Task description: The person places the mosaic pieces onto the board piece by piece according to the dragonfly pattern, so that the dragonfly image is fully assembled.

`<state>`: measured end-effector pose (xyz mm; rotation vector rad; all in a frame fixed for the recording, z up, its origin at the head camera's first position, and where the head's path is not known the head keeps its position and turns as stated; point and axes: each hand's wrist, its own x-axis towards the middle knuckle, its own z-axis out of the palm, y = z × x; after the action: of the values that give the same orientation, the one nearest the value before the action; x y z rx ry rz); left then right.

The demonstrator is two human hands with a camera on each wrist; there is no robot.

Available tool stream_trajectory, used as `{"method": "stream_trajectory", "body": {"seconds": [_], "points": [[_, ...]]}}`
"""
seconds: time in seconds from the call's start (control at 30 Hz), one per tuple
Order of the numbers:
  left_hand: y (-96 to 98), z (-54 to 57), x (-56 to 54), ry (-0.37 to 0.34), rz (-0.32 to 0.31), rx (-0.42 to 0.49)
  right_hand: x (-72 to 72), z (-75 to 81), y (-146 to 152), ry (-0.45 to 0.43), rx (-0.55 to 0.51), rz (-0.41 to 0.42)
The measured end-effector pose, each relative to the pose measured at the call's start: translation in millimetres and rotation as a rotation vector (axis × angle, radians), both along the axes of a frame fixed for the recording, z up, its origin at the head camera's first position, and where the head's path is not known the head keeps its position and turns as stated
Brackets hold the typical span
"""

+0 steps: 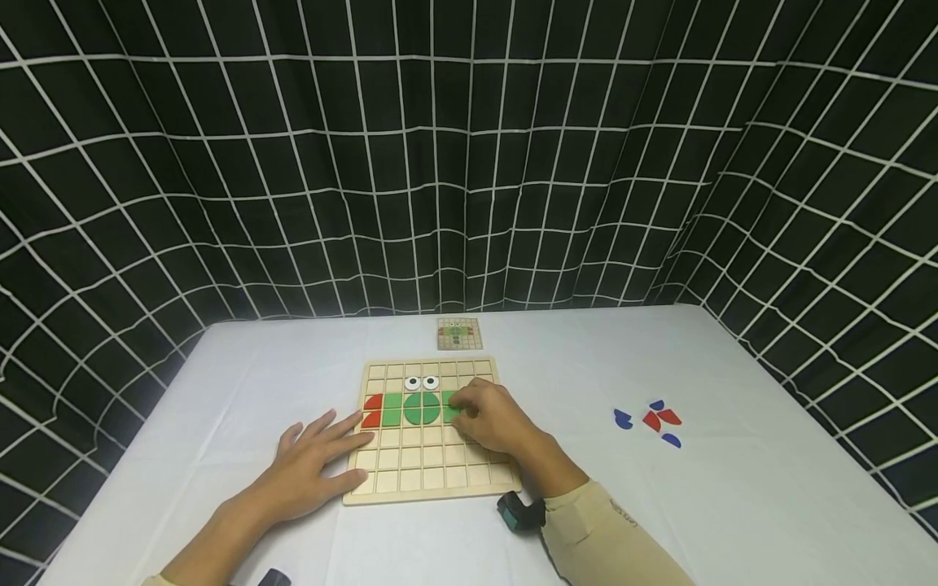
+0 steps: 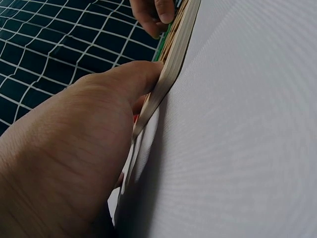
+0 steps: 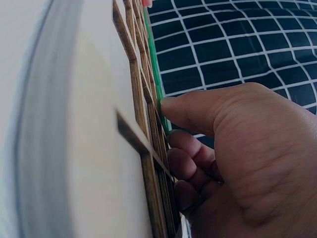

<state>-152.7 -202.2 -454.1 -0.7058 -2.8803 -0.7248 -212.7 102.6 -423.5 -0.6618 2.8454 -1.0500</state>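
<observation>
A wooden grid board (image 1: pixel 410 476) lies on the table, holding two googly-eye pieces (image 1: pixel 422 382), a green circle of quarter pieces (image 1: pixel 421 408), green squares (image 1: pixel 392 409) on its left and red curved pieces (image 1: pixel 372 411) at the left edge. My left hand (image 1: pixel 315 464) rests with fingers spread on the board's left side; in the left wrist view its thumb (image 2: pixel 143 77) touches the board's edge. The right hand (image 1: pixel 494 417) has curled fingers and thumb on a green square piece (image 1: pixel 449 399) right of the circle. In the right wrist view, the thumb (image 3: pixel 183 110) meets the green edge.
Behind the board lies a small pattern card (image 1: pixel 459 334) with a similar figure. Loose blue pieces (image 1: pixel 623 419) and red pieces (image 1: pixel 668 417) are scattered to the right on the white tablecloth (image 1: pixel 733 505). A black curtain with a white grid (image 1: pixel 454 163) surrounds the table's back and sides.
</observation>
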Motion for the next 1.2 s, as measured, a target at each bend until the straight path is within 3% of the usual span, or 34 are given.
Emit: {"method": "stream_trajectory", "body": {"seconds": [0.43, 0.73, 0.93, 1.2], "points": [[1.6, 5.5, 2.9, 0.008, -0.008, 0.011, -0.9, -1.6, 1, 0.003, -0.013, 0.0], [2.2, 3.0, 2.9, 0.002, -0.007, 0.018, 0.0, 2.5, 3, 0.046, -0.032, 0.005], [2.4, 1.3, 1.7, -0.015, -0.004, 0.008, 1.8, 22.3, 15, 0.068, -0.136, 0.012], [0.5, 2.4, 1.5, 0.007, -0.013, 0.024, 14.1, 63.6, 41, 0.2, -0.161, 0.016]]}}
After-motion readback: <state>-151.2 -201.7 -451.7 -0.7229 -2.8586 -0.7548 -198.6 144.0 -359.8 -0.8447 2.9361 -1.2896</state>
